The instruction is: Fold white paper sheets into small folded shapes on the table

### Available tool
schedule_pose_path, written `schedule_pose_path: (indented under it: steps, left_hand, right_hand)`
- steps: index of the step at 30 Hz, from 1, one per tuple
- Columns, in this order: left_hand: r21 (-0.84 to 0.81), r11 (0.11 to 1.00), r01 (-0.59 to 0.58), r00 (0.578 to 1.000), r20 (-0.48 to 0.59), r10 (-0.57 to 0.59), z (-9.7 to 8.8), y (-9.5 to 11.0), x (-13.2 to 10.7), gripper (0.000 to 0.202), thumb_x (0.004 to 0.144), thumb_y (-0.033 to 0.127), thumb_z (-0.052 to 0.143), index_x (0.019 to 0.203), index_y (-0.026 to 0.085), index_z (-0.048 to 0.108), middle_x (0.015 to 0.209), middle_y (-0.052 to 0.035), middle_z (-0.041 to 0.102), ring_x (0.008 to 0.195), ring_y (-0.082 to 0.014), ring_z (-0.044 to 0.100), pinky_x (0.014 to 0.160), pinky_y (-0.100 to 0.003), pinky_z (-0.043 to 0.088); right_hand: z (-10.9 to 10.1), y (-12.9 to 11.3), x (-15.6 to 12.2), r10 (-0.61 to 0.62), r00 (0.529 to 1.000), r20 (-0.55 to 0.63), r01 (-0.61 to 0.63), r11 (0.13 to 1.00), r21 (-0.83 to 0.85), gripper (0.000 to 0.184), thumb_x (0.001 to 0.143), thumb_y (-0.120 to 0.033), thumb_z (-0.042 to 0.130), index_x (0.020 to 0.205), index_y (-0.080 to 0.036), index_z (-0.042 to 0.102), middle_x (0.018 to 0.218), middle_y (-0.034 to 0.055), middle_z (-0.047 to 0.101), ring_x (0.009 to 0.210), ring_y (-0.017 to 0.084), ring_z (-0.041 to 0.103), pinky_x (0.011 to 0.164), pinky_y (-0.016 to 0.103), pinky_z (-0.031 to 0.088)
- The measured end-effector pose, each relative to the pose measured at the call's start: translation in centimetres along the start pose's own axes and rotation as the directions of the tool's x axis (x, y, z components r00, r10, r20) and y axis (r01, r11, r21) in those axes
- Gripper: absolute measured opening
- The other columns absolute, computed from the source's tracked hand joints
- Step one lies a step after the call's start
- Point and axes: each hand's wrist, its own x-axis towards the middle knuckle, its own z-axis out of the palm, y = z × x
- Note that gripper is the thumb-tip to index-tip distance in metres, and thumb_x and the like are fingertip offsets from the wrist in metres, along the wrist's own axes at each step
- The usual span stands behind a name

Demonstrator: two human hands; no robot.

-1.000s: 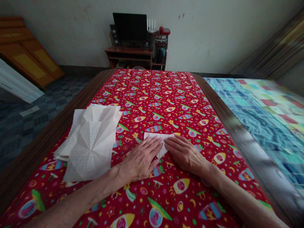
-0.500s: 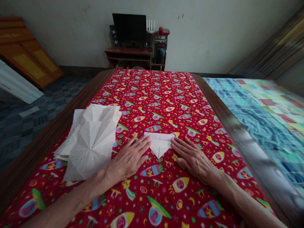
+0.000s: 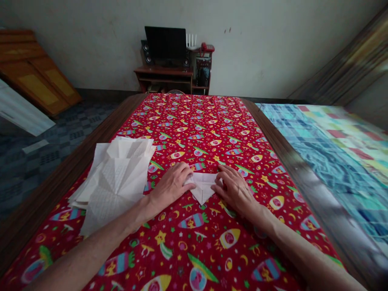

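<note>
On red rocket-print cloth (image 3: 194, 240), both hands (image 3: 172, 182) (image 3: 236, 188) in narrow pinches at a creased, pointed white paper (image 3: 203, 188).

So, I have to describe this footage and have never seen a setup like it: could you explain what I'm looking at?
There's no machine here, just a person's bare hands. Every picture comes from one camera worn on the person's head, looking forward and down, which is why the forearms reach in from below. The left hand and right hand hold opposite ends of a small folded white paper, its point toward the wearer. Beneath is a red patterned cloth over a brown table. To the left lies a pile of creased sheets.
</note>
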Motion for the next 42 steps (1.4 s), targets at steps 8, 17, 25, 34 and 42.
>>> schedule_pose_path:
  steps: [8,17,25,34,42]
  left_hand:
    - [0.054,0.998,0.045,0.989,0.138,-0.052,0.5,-1.0,0.8,0.044,0.076,0.043,0.071,0.108,0.019,0.052,0.097,-0.0036,0.057,0.094,-0.022,0.056,0.084,-0.034,0.046]
    - [-0.148,0.974,0.174,0.965,0.221,-0.139,-0.3,-0.5,1.8,0.015,0.071,0.026,0.072,0.068,0.018,0.059,0.073,0.0013,0.058,0.072,-0.0151,0.055,0.065,-0.024,0.042]
    - [-0.366,0.907,0.208,0.978,0.086,-0.189,-0.4,-0.1,1.2,0.005,0.074,0.014,0.065,0.075,0.018,0.064,0.067,0.006,0.063,0.06,-0.0094,0.057,0.056,-0.018,0.04]
    - [0.116,0.969,-0.22,0.902,-0.353,0.247,-2.1,1.0,0.2,0.015,0.087,0.007,0.048,0.083,0.018,0.058,0.083,-0.0021,0.064,0.082,-0.0181,0.056,0.077,-0.033,0.043]
    - [0.298,0.91,-0.289,0.957,0.08,0.278,0.0,1.7,-1.9,0.014,0.093,0.017,0.045,0.097,0.017,0.059,0.091,-0.0034,0.061,0.084,-0.021,0.054,0.075,-0.036,0.041]
  right_hand:
    - [-0.6,1.1,0.2,-0.02,0.996,0.09,0.011,0.995,0.096,0.051,0.089,-0.035,0.055,0.136,-0.024,0.038,0.123,0.0142,0.052,0.108,0.028,0.053,0.088,0.045,0.049]
    - [-1.6,0.4,1.2,-0.039,0.99,0.133,0.024,0.994,0.111,0.041,0.088,-0.037,0.058,0.124,-0.019,0.05,0.113,0.0137,0.053,0.097,0.026,0.054,0.079,0.042,0.05]
    - [-1.4,1.0,2.3,0.009,0.969,0.246,-0.077,0.96,0.269,0.016,0.083,-0.025,0.063,0.098,-0.019,0.063,0.084,0.0026,0.062,0.069,0.014,0.058,0.058,0.024,0.043]
    - [-3.3,-1.2,2.8,-0.292,0.942,-0.166,0.279,0.956,-0.093,0.016,0.092,-0.017,0.048,0.081,-0.016,0.06,0.076,0.0045,0.06,0.07,0.016,0.047,0.063,0.03,0.034]
    - [-0.8,-1.1,-0.1,-0.29,0.955,0.068,0.297,0.945,-0.133,0.022,0.094,-0.017,0.042,0.082,-0.016,0.06,0.08,0.006,0.058,0.074,0.018,0.045,0.065,0.032,0.036]
